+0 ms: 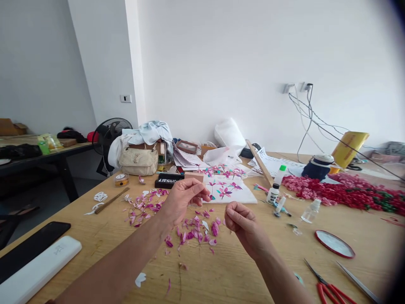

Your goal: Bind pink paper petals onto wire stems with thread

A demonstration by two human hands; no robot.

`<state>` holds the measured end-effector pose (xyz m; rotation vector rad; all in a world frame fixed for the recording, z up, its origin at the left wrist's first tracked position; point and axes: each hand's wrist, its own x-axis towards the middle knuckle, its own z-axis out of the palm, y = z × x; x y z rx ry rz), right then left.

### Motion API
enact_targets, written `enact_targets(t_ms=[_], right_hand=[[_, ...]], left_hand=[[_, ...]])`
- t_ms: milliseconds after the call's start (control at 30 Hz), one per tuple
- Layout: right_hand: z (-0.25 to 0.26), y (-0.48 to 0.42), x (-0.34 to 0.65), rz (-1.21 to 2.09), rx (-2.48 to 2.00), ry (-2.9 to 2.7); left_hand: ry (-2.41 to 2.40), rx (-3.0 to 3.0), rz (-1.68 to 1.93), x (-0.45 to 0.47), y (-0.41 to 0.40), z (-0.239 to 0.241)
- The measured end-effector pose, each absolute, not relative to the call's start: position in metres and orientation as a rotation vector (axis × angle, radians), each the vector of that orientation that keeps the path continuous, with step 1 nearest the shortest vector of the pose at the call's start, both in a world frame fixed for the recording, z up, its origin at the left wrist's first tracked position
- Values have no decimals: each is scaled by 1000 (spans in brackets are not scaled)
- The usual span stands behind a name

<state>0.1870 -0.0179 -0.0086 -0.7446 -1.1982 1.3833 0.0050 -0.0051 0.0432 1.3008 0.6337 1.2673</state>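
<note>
Both hands are raised over the table, a short gap between them. My left hand (185,198) is closed in a pinch; whatever lies between its fingertips is too small to make out. To its right, my right hand (243,224) also has thumb and forefinger pressed together, and I cannot see what they hold, if anything. Loose pink and purple petals (193,232) are scattered below the hands, with more petals (148,207) left of my left wrist. Just behind the hands lies a white sheet (243,196) bearing pink-purple flowers (225,192) with teal parts.
Small bottles (272,194) and a clear spray bottle (311,212) stand to the right. Red-handled scissors (329,287), tweezers (357,280) and a red-rimmed oval (334,243) lie nearer. A white case (41,270) and black phone (34,245) occupy the left edge. Crimson bundles (344,192) lie far right.
</note>
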Motion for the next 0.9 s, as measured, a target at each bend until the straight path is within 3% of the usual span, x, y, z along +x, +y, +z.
enact_targets(t_ms=[167,400,600,900], right_hand=[[-10,-13,194,1358,-750,-1122],[-3,-19,184,1020,-912,-1174],[-6,-29,163,1271,-909,-1300],[-9,-26,168,1270,-929,-1294]], left_hand=[[673,1310,1318,1,-2,45],[804,1765,1286,8,-2,37],[758,1822,1237,18,-7,29],[758,1541,1296,15,-7,35]])
